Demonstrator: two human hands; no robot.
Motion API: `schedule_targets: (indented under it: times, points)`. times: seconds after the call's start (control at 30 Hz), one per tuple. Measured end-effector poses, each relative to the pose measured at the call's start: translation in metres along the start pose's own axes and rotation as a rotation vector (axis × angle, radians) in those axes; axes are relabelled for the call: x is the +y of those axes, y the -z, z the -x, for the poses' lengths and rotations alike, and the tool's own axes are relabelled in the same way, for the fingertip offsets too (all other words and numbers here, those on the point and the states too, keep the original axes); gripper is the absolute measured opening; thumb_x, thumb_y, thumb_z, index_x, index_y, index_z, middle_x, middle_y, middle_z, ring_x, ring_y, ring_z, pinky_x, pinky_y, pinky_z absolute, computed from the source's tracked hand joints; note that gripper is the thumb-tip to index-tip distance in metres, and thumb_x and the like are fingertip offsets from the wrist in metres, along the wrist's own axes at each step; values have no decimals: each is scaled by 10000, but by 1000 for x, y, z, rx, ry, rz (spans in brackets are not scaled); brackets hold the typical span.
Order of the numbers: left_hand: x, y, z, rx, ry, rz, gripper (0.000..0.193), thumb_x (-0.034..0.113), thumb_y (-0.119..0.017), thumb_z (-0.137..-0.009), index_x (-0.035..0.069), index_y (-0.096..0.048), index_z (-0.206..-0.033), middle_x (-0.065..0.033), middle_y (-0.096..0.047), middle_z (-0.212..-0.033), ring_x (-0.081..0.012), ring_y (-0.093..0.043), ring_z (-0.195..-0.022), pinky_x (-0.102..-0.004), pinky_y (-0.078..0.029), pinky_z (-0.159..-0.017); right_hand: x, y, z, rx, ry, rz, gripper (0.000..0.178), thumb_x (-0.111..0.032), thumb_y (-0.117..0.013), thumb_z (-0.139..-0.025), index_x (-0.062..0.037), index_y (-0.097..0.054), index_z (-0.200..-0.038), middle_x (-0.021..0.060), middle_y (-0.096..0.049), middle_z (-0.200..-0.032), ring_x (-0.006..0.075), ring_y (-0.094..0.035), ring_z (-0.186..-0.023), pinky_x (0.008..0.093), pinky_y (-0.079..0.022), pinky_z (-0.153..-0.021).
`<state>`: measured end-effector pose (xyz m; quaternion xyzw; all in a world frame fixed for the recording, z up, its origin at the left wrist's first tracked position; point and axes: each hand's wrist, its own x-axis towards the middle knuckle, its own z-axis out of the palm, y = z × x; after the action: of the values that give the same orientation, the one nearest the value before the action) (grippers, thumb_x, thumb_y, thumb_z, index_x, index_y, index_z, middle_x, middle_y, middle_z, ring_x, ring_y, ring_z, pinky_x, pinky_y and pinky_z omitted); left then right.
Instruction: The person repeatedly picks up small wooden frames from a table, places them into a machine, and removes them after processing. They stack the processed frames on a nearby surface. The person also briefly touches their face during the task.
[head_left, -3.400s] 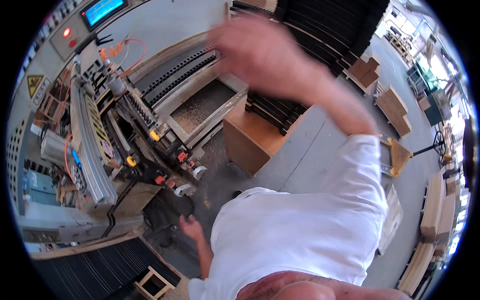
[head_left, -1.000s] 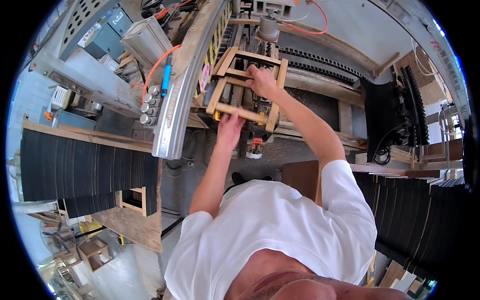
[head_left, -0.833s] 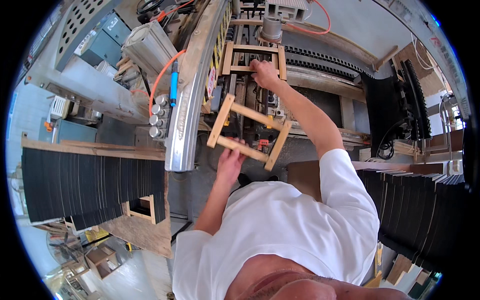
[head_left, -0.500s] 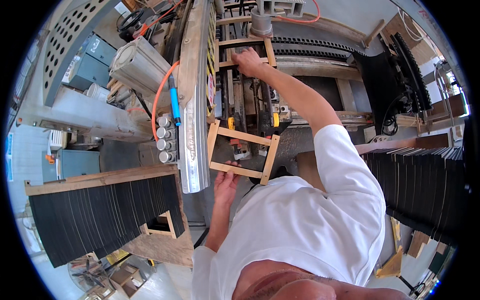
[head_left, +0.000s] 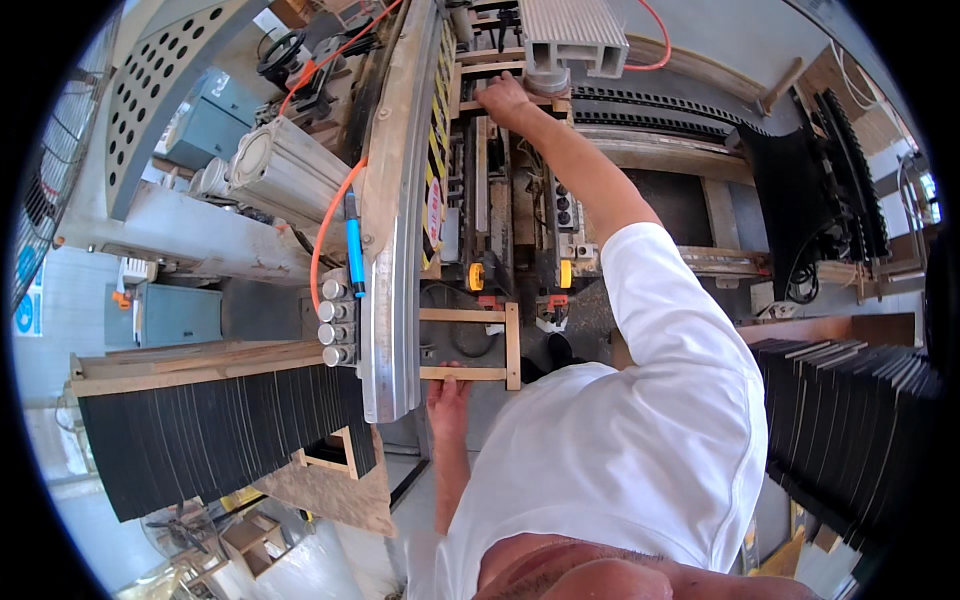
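My left hand [head_left: 447,408] has its fingers closed on the near bar of a light wooden frame [head_left: 513,345]. That rectangular frame hangs level beside the end of a long metal beam, which hides its left side. With my right arm stretched far forward, my right hand [head_left: 504,98] grips the near bar of a second wooden frame [head_left: 545,101]. This one lies across the machine's rails [head_left: 482,190], partly beneath a grey metal cylinder block [head_left: 572,40]. Some of my right fingertips are hidden by the hand itself.
The metal beam [head_left: 392,330] runs along the left, with a blue pen-shaped tool [head_left: 354,245] and an orange hose. Black panels stand in rows at left [head_left: 220,435] and right [head_left: 840,430]. Yellow wheels [head_left: 476,276] sit at the rails' near ends.
My right hand has moved the far frame farther along the rails, under the cylinder block. The near frame has straightened and shifted left, partly behind the beam. My view has shifted slightly.
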<state>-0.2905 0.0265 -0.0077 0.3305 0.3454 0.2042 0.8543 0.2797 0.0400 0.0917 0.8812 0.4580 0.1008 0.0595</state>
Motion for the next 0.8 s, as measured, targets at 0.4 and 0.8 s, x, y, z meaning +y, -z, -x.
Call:
schedule_targets:
  times: [0.4,0.8]
  points:
    - [-42,-16,0,138,-31,14,251,108,-534,-960,74,-539,-1208,-56,-598,-1203,-199,-574,-1088,-432,-426,-1002,27,-84,-68,249,97,325,162,-105,-630,-835,-197,-669,-963,59,-650,-868,275,-600,-935,460,-372,-880]
    - [-70,-30,-17,199,68,25,248,135,-558,-950,77,-529,-1190,-61,-599,-1201,-189,-578,-1079,-411,-451,-969,24,-87,-73,338,99,-132,75,-88,-622,-810,-81,-649,-879,154,-624,-843,370,-615,-831,496,-509,-740]
